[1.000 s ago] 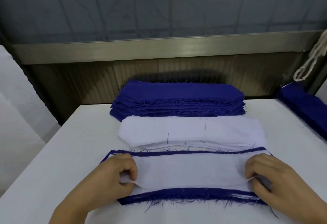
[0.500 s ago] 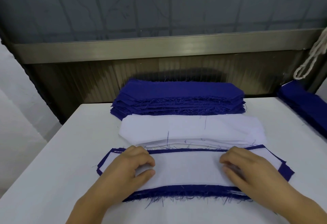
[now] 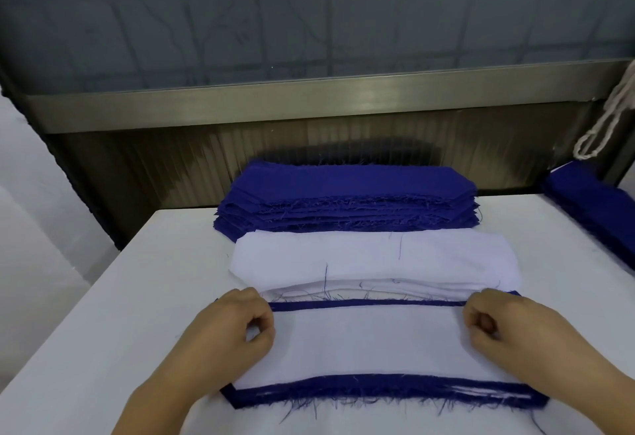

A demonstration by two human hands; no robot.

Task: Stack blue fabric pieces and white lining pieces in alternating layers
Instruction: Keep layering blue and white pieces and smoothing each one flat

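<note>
A white lining piece (image 3: 367, 345) lies on top of a blue fabric piece (image 3: 378, 391) near the table's front edge; blue shows as a border along its far and near sides. My left hand (image 3: 237, 324) rests curled on the lining's left end. On the right end sits my right hand (image 3: 498, 324), also curled. Whether the fingers pinch the cloth I cannot tell. Behind lies a pile of white lining pieces (image 3: 374, 259), and behind that a stack of blue fabric pieces (image 3: 347, 197).
The white table (image 3: 113, 324) runs out to the left and front. A second blue stack (image 3: 598, 204) sits at the right edge. A metal ledge and wall (image 3: 240, 108) close off the back. A white cord (image 3: 611, 115) hangs at the upper right.
Both hands slid outward from the middle of the lining to its ends and curled up. The lining now lies flatter on the blue piece.
</note>
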